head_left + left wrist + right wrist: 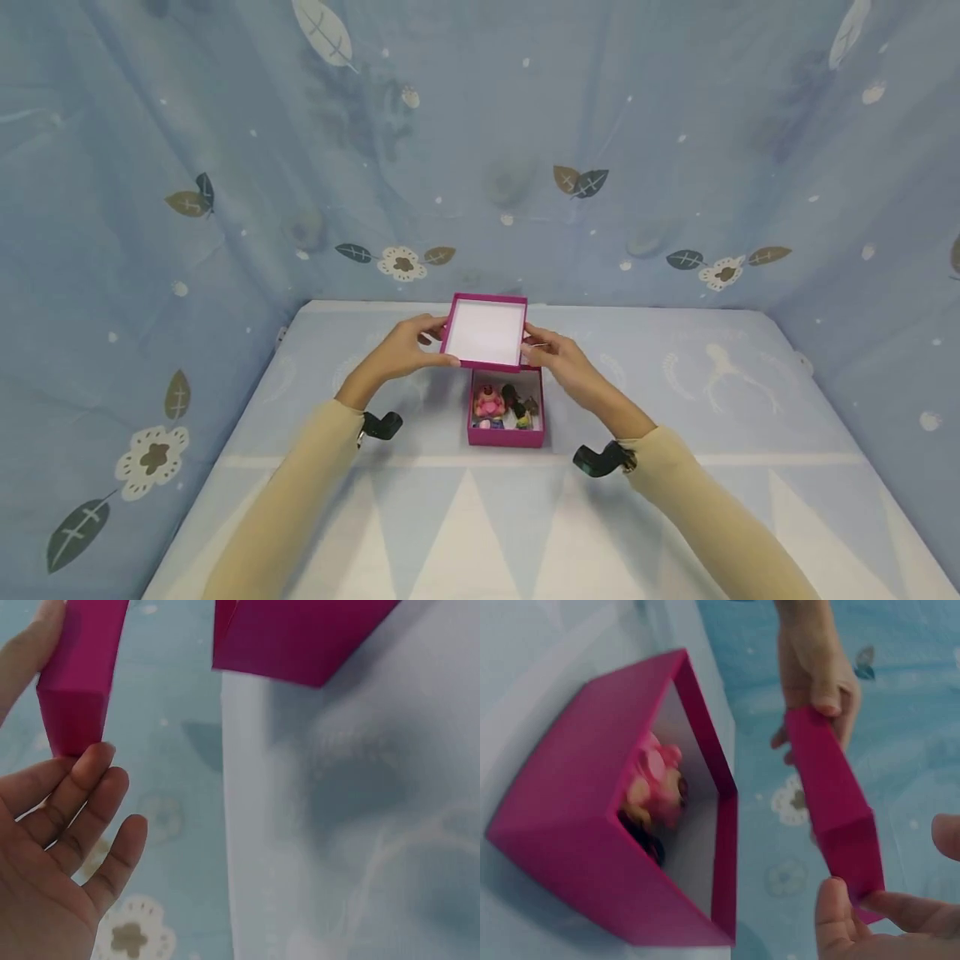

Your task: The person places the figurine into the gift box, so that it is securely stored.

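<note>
A magenta box lid [487,332], its white inside facing me, is held up above and behind an open magenta box [506,438]. My left hand [402,347] grips the lid's left side between thumb and fingers. On the opposite side, my right hand [564,363] holds the lid's right edge. Small toy figures lie inside the box, among them a pink figure [490,403] and a dark-haired one [514,400]. From the right wrist, the box's white inner wall [697,832] shows around the figures.
The box stands on a table with a pale blue and white patterned cloth [720,517]. A blue curtain [480,125] with leaf and flower prints hangs behind and along both sides. Black wrist devices [600,460] are strapped near both sleeves.
</note>
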`<action>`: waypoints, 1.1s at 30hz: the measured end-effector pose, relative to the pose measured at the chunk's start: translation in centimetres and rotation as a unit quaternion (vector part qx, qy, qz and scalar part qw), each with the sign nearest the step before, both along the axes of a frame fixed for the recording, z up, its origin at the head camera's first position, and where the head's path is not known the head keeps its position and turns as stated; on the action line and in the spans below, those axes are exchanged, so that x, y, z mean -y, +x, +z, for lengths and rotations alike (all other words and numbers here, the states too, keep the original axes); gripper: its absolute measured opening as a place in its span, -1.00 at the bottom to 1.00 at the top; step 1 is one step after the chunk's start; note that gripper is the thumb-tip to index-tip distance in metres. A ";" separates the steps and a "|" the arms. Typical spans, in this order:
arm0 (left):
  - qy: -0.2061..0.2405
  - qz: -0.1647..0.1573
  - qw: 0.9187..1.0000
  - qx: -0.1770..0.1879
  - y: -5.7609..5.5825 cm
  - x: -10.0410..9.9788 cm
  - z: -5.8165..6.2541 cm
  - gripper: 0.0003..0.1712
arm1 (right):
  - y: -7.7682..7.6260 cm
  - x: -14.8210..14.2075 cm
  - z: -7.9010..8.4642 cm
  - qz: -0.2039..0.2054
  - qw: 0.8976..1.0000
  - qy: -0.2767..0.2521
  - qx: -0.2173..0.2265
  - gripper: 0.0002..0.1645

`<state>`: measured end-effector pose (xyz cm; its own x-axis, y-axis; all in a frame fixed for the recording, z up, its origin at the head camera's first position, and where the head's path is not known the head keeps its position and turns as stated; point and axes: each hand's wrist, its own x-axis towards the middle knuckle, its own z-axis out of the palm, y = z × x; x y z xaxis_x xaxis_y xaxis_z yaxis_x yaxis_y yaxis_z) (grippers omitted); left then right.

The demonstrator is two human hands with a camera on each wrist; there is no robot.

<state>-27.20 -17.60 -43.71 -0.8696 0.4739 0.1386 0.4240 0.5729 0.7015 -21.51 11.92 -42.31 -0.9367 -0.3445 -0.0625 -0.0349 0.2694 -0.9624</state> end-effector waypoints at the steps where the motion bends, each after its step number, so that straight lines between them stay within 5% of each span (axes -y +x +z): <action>1: 0.002 -0.004 1.000 0.004 -0.2 -0.5 0.0 0.00 | -0.2 -0.7 0.1 0.002 1.000 -0.015 0.013 -0.25; 10: 0.028 -0.014 0.998 0.063 -0.7 -3.4 0.1 -0.21 | -1.7 -4.0 -0.1 0.002 0.993 -0.103 0.059 -0.28; 22: 0.063 -0.015 0.993 0.101 -0.7 -2.9 -0.2 -0.26 | -2.5 -4.0 -0.8 0.004 0.987 -0.150 0.058 -0.34; 33: 0.131 -0.026 0.983 0.129 -0.7 -2.6 -0.9 -0.43 | -2.8 -3.8 -1.5 -0.020 0.989 -0.136 0.049 -0.39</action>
<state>-27.91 -15.01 -44.62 -0.8673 0.4962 0.0402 0.2367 0.3399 0.9102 -24.30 15.71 -43.82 -0.9441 -0.3233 -0.0642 0.0682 -0.0011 -0.9977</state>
